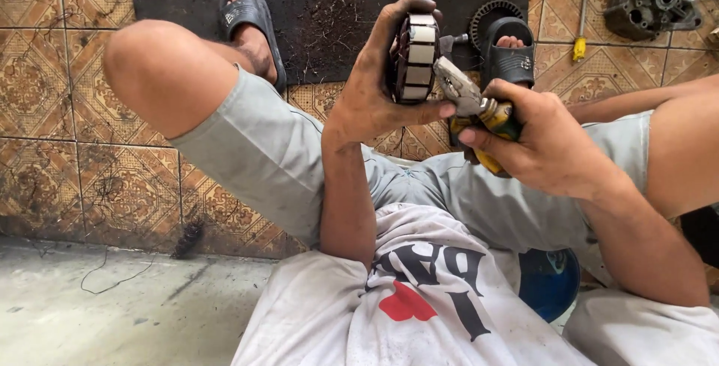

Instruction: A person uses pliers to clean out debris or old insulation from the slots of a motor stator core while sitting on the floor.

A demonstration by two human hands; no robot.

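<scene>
We hold a motor stator (416,58) and work at it with pliers (468,104).

Our left hand (374,85) wraps tightly around the ring-shaped stator, thumb along its lower edge, keeping it raised above our knees with its pale pole faces turned toward the right; our right hand (547,141) is clenched around the yellow handles of the pliers, whose metal nose meets the stator's lower rim; we cannot tell whether the nose grips anything; a yellow-handled screwdriver (580,25) and a grey metal housing (653,1) lie on the patterned tiled floor (67,111) beyond our sandalled feet, near a dark mat (329,7).
</scene>
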